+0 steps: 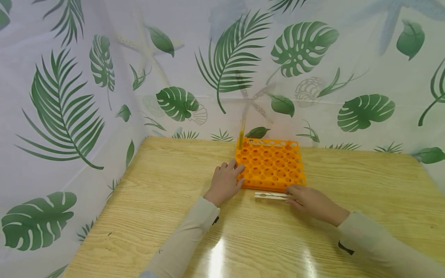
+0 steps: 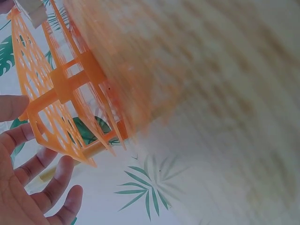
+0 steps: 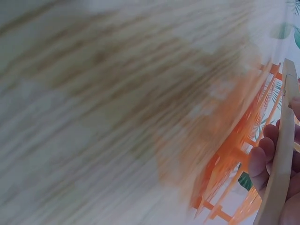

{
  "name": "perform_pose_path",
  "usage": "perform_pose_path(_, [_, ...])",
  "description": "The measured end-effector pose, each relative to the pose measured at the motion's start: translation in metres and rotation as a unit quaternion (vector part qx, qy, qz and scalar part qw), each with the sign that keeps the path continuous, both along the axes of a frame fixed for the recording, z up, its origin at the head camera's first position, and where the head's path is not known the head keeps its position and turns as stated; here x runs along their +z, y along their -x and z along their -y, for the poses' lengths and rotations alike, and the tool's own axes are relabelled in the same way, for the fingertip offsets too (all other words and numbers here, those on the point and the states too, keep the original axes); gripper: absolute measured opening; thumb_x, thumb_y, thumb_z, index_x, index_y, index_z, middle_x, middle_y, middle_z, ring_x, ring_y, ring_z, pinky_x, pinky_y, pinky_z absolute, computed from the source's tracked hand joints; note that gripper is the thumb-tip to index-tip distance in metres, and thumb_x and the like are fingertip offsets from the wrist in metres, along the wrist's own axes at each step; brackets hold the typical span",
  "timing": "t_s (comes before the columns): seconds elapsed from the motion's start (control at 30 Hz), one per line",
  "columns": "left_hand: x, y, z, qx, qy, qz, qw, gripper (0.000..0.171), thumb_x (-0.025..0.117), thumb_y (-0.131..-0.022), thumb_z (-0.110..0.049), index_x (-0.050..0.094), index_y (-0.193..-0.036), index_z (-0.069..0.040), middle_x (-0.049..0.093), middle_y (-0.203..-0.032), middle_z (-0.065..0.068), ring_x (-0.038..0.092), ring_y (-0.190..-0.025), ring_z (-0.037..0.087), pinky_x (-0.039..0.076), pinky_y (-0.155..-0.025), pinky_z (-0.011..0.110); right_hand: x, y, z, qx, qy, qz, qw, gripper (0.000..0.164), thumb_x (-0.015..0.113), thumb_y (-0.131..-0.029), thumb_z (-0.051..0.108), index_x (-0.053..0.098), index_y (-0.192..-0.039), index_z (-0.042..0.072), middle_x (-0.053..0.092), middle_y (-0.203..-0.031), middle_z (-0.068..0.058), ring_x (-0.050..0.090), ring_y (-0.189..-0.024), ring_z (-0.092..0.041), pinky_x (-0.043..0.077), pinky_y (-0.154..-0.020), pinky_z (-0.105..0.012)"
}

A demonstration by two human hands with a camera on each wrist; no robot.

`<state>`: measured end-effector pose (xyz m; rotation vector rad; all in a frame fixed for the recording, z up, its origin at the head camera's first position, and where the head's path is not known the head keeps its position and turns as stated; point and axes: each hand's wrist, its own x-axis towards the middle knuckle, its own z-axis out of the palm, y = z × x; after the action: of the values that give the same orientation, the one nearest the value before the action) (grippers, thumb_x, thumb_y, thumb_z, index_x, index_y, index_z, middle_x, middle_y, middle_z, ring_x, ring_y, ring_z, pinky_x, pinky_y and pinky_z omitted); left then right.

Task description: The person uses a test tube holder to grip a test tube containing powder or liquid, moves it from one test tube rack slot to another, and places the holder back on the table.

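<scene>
An orange test tube rack (image 1: 267,164) stands on the table, its top full of round holes. A test tube with yellow liquid (image 1: 241,139) stands upright in its back left corner. At the rack's left side, my left hand (image 1: 226,181) grips the edge near the front corner with thumb and forefinger; the other fingers are spread in the left wrist view. My right hand (image 1: 311,202) holds a pale wooden test tube clamp (image 1: 271,195) by one end, just in front of the rack. The clamp lies sideways, its notched end pointing left, with no tube in it.
The wood-grain table (image 1: 167,185) runs back to a white sheet with green leaf prints (image 1: 222,77). The sheet also hangs along the left edge of the table.
</scene>
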<state>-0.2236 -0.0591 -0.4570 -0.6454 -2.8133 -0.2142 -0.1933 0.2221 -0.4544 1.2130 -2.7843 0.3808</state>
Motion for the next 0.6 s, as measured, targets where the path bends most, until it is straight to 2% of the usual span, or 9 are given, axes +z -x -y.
perform_pose_path(0.13, [0.0,0.001,0.0,0.004,0.013,0.006,0.9999,0.026,0.056,-0.093,-0.037,0.053,-0.115,-0.024,0.051,-0.108,0.001,0.048,-0.081,0.02,0.036,-0.067,0.03,-0.001,0.002,0.003,-0.003,-0.008,0.003,1.0,0.009,0.063,-0.089,0.018,0.059,-0.096,0.013,0.064,-0.089,0.002,0.063,-0.076,-0.012,0.051,-0.065,-0.027])
perform_pose_path(0.33, [0.001,0.002,0.0,0.002,0.009,0.009,0.9999,0.026,0.056,-0.093,-0.037,0.053,-0.116,-0.024,0.052,-0.109,0.001,0.048,-0.08,0.02,0.036,-0.067,0.03,-0.002,0.004,0.009,-0.001,-0.019,0.011,1.0,0.013,0.063,-0.089,0.018,0.061,-0.099,0.01,0.065,-0.091,-0.001,0.064,-0.077,-0.015,0.052,-0.067,-0.029])
perform_pose_path(0.6, [0.0,0.002,0.001,-0.003,0.007,0.001,1.0,0.025,0.056,-0.093,-0.036,0.053,-0.115,-0.023,0.052,-0.109,0.002,0.048,-0.081,0.02,0.037,-0.067,0.031,-0.001,0.006,0.014,-0.003,-0.021,0.038,0.999,0.008,0.061,-0.091,0.019,0.058,-0.095,0.013,0.062,-0.088,0.002,0.059,-0.072,-0.009,0.05,-0.063,-0.027])
